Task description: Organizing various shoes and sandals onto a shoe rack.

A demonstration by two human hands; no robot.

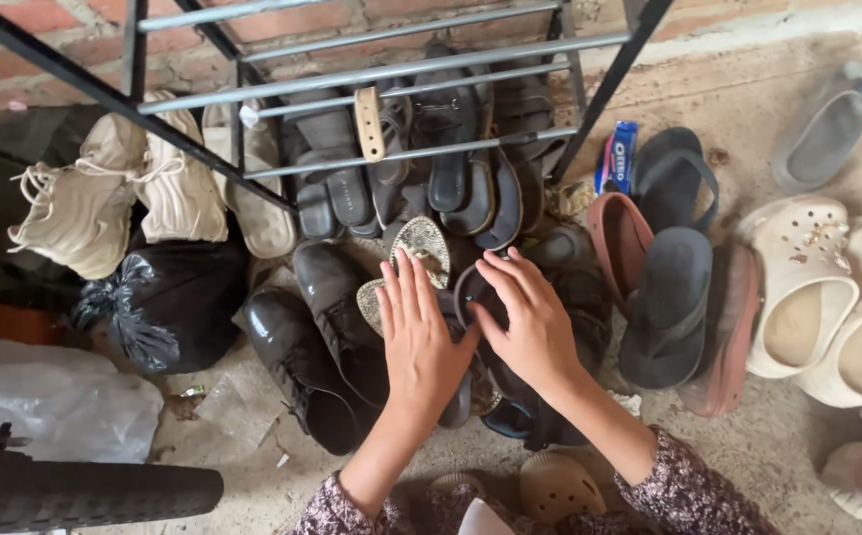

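Concrete floor (778, 446) below a metal rack (391, 69) holds our shoe pile. Our left hand (419, 337) lies flat, fingers spread, gripping nothing; our right hand (530, 322) curls loosely on a dark sandal (471, 292) beside black shoes (327, 337).

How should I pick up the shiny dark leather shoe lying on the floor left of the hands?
Grip the dark leather shoe at its open collar near the heel, coming from above. The opening faces up at the near end and gives fingers an edge to hook, while the smooth toe looks slippery.
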